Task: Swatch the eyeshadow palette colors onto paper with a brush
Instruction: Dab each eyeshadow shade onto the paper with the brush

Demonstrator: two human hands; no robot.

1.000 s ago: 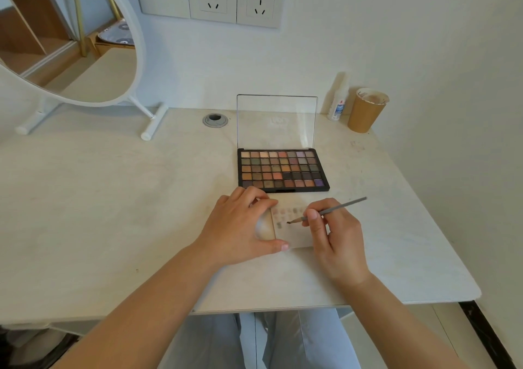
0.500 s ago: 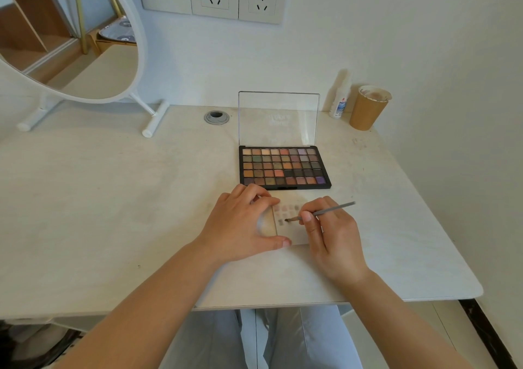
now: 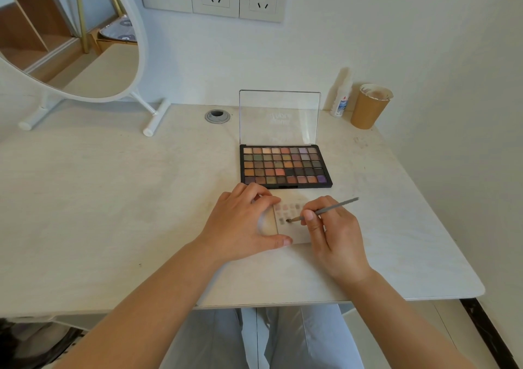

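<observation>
Faintly, unreadable lettering on palette lid point(image 3: 279, 118)

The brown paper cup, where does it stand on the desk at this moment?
In the head view the brown paper cup stands at the desk's far right corner by the wall, just right of a small white bottle, behind the open eyeshadow palette.

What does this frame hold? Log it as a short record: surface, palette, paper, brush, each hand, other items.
surface: pale table
palette: eyeshadow palette open, clear lid upright, beyond the paper
paper: small sheet with rows of swatches
brush: brush, tip on the paper
right hand: right hand grips the brush
left hand: left hand rests on the paper's left edge
other items: mirror, bottle, brown cup
</observation>
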